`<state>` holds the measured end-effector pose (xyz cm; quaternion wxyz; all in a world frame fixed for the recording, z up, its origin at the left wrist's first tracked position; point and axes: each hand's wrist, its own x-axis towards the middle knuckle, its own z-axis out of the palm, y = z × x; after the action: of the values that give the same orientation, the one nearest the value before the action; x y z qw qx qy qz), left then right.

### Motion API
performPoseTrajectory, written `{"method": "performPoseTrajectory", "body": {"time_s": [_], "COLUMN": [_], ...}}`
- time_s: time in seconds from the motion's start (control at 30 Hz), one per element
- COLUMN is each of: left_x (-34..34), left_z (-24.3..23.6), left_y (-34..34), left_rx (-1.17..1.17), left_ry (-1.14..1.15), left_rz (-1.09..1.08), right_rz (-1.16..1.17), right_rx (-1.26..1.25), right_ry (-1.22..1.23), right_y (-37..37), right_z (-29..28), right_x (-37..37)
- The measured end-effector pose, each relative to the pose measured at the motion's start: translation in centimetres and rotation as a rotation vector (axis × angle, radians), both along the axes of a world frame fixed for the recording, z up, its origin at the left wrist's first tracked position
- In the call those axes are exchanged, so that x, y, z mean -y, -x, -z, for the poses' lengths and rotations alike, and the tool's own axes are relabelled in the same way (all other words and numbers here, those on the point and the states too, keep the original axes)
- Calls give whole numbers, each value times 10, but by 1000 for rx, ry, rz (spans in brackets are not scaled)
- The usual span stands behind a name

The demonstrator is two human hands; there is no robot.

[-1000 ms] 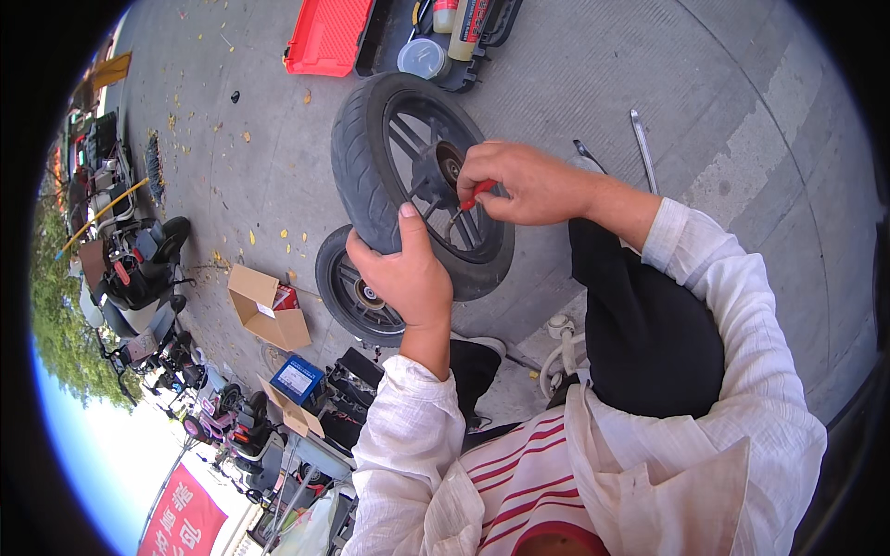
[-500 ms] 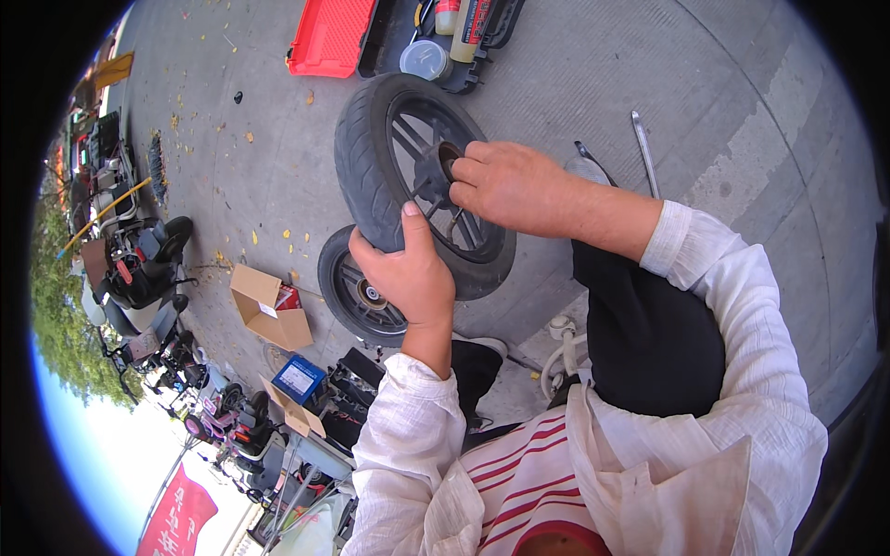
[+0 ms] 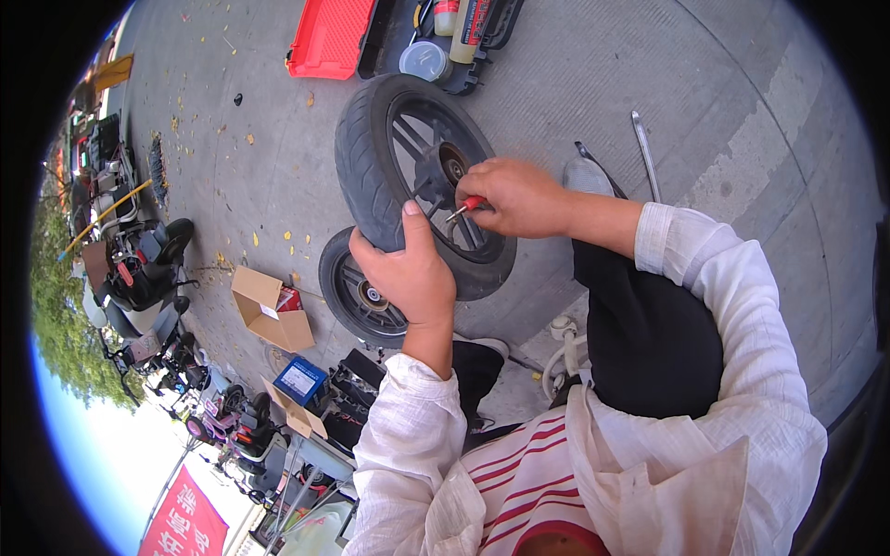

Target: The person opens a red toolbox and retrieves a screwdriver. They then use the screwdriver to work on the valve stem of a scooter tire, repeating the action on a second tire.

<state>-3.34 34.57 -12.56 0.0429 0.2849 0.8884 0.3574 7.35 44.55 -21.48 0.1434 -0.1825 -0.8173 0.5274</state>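
A scooter wheel with a black tyre and dark spokes stands tilted in front of me. My left hand grips the near left part of its tyre, thumb on the side facing me; some fingers are hidden. My right hand is closed around a small red-handled tool resembling a screwdriver. Its thin metal shaft points down-left toward the spokes and inner rim, though I cannot tell whether it touches. The hub shows open beside my right knuckles. Behind and below leans a second, smaller-looking wheel.
Beyond the wheel, an open toolbox with a red lid holds a round tub and bottles. Metal levers lie to the right. An open cardboard box and a blue box sit at left, near parked scooters.
My right hand has drawn back from the hub opening and turned, baring the hub and the red-handled tool. My left hand and the wheel have stayed in place.
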Motion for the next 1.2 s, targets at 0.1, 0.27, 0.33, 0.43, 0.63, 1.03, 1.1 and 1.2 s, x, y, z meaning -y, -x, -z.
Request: {"method": "performPoseTrajectory", "body": {"time_s": [0.1,0.27,0.33,0.43,0.63,1.03,1.1,1.2], "left_x": [1,0,0,0,-3,3,5,7], "left_z": [1,0,0,1,2,0,1,6], "left_y": [-1,-2,-3,-3,-1,3,7,13], "left_rx": [15,28,30,-19,15,48,11,15], "left_ry": [-19,-30,-31,-17,-36,-11,20,13], "left_rz": [-5,2,1,-10,15,-43,-52,-54], "right_rz": [19,-9,-6,-11,36,253,372,689], "right_rx": [-1,-11,-46,-95,-143,0,83,240], "right_ry": [16,24,8,-11,8,499,518,527], "right_y": [5,9,10,11,12,8,-2,-26], "right_z": [-3,-1,-1,-3,0,24,40,101], "right_x": [4,3,3,2,2,-19,-31,-52]}}
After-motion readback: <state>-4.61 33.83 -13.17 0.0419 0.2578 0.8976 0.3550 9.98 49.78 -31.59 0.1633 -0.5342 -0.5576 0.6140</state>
